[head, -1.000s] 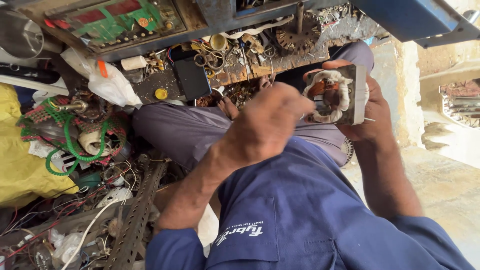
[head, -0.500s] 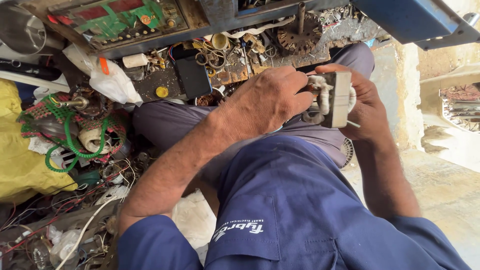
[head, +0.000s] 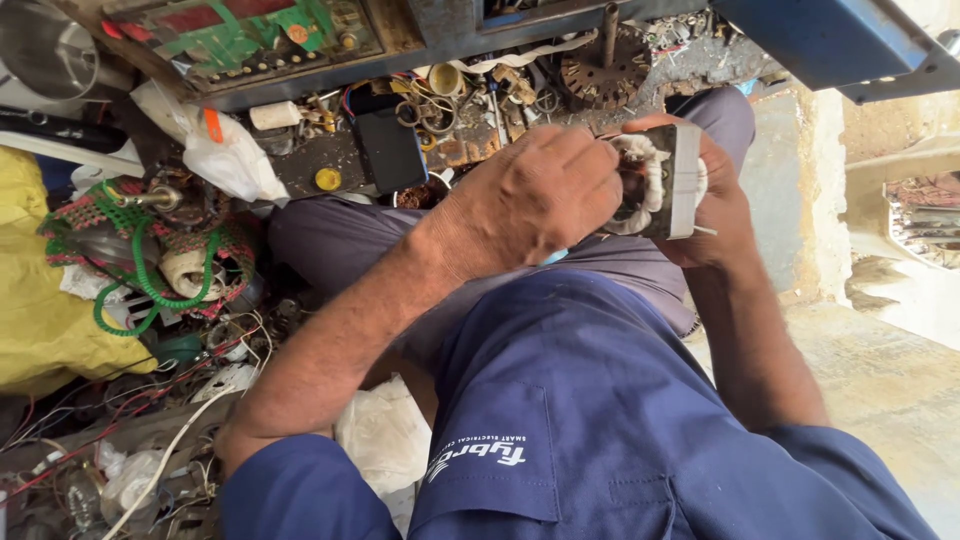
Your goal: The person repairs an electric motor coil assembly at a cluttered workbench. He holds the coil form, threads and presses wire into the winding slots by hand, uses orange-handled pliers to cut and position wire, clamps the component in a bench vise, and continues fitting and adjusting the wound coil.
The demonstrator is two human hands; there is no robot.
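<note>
My right hand (head: 722, 205) grips a small motor stator (head: 672, 182), a grey metal block with white-wrapped copper winding, held above my lap edge-on to the camera. My left hand (head: 535, 200) reaches across from the left. Its curled fingers close on the white winding (head: 636, 160) at the stator's near face. The fingertips are hidden behind the knuckles. Both forearms come out of the blue sleeves of my shirt (head: 560, 420).
Ahead of my knees lie a black phone (head: 392, 150), rings and wire scraps (head: 440, 105), and a rusty gear (head: 600, 75). A white plastic bag (head: 235, 160), a green coiled hose (head: 150, 285), a yellow sack (head: 40, 310) and tangled wires crowd the left. Concrete floor (head: 900, 390) is at right.
The stator has turned from face-on to edge-on and risen slightly. My left hand slid further over it, covering most of the winding.
</note>
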